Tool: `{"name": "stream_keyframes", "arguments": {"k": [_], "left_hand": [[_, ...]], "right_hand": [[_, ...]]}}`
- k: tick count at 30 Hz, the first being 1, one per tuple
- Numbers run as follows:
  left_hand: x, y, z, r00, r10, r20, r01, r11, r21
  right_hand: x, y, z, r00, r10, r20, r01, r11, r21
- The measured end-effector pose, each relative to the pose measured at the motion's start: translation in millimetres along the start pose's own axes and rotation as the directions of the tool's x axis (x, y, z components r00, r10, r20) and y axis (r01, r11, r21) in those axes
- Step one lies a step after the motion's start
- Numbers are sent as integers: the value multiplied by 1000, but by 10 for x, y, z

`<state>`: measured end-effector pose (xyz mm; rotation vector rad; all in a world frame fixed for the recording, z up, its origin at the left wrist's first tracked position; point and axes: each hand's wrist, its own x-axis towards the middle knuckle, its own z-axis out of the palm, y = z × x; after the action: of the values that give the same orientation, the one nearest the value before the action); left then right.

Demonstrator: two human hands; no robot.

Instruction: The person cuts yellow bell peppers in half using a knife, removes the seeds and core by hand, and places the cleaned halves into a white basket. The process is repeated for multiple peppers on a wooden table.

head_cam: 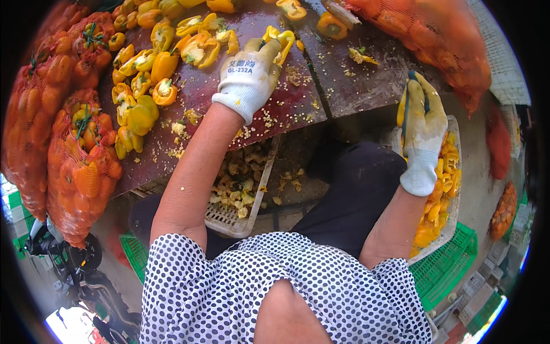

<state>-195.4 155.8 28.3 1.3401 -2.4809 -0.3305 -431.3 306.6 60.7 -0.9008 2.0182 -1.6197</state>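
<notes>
My left hand (253, 71), in a white knit glove with a worn coated palm, is over the table and grips a cut yellow bell pepper (284, 43). Its open side shows pale inner ribs. Just left of it lie pepper halves (200, 49) with their seed cores exposed. My right hand (423, 114), gloved the same way, is held up at the right beyond the table's edge, above a white crate (452, 215) of cut yellow pepper pieces (447, 172). Its palm side is turned away, so whether it holds anything is hidden.
Seeds and scraps litter the dark red table (300, 105). Whole and halved peppers (144, 112) crowd its left side. Red mesh sacks of peppers (84, 176) stand at left, another sack (425, 30) at upper right. Below, a white crate (234, 223) holds cores; a green crate (451, 262) sits right.
</notes>
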Motion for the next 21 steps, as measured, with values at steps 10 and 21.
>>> {"name": "stream_keyframes", "arguments": {"k": [10, 21], "left_hand": [[213, -196, 442, 996, 8, 85, 1, 995, -101], [-596, 300, 129, 966, 73, 247, 126, 702, -701]], "right_hand": [[-25, 177, -462, 981, -108, 161, 162, 913, -375], [-260, 790, 1190, 599, -570, 561, 451, 820, 352]]}}
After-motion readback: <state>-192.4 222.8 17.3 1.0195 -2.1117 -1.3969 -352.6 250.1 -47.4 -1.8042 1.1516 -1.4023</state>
